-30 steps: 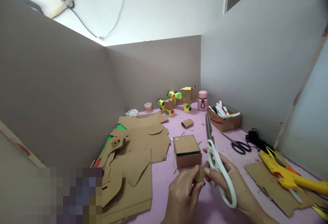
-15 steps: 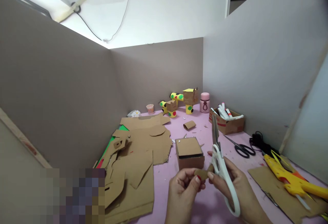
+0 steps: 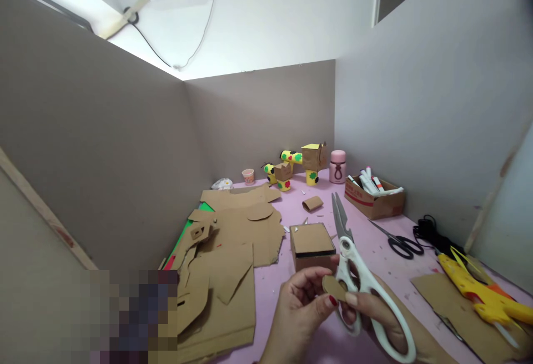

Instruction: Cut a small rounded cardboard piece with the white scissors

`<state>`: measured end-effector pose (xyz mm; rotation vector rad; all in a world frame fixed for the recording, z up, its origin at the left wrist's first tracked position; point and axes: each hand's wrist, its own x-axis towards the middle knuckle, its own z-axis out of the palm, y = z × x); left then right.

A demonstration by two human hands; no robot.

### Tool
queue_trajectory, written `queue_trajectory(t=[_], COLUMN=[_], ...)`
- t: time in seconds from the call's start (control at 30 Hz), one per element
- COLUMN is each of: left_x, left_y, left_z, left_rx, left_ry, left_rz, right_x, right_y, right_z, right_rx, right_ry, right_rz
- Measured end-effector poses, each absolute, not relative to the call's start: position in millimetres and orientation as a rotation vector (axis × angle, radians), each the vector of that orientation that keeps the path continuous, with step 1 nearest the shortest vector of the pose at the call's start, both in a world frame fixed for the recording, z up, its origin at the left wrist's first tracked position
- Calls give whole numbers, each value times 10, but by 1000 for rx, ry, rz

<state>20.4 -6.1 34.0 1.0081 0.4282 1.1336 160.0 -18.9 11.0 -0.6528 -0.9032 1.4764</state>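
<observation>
Between the fingers of my left hand is a small rounded cardboard piece, pinched at its edge. White-handled scissors hang on my right hand, blades pointing up and slightly parted. My right thumb and fingertips also touch the cardboard piece's right end. Just beyond my hands sits a small cardboard box with a flat top. Left of my hands lie large cut cardboard sheets, partly overlapping.
A yellow glue gun rests on cardboard at the right, near black scissors. Farther back stand a box of markers, a pink flask, yellow spotted cardboard figures and a paper cup. Partition walls enclose the pink table.
The scissors have turned so their blades and both handle loops show more broadly. The cardboard piece now faces me more fully, still held by both hands. The view has shifted slightly.
</observation>
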Motion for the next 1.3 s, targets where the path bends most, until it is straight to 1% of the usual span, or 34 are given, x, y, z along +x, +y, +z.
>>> queue_trajectory(t=[0.1,0.27,0.43,0.57,0.67,0.83,1.0,1.17,1.3], left_x=[206,208,208,213,193,166,213,215,176], left_y=[-56,-27,-7,-4,-11,-25,-21,1,16], left_z=[346,282,171,182,208,184,167,195,224], left_rx=[990,996,1025,1050,1069,1089,941,953,957], left_ry=[433,338,281,251,313,469,702,756,744], left_rz=[1128,1105,1122,1120,1131,1152,1212,1150,1150], right_x=[1593,1607,1604,1597,1613,1631,1592,1633,1673], right_y=[-203,-208,-202,-192,-179,-168,-186,-162,-157], right_z=[116,119,98,74,77,170,152,-36,-36], right_rx=[-616,-601,-563,-556,-576,-782,-927,-1016,-1051], right_ry=[-866,-842,-859,-875,-885,-985,-1044,-1304,-1387], right_rz=[1548,1571,1573,1562,1537,1350,1120,988,913])
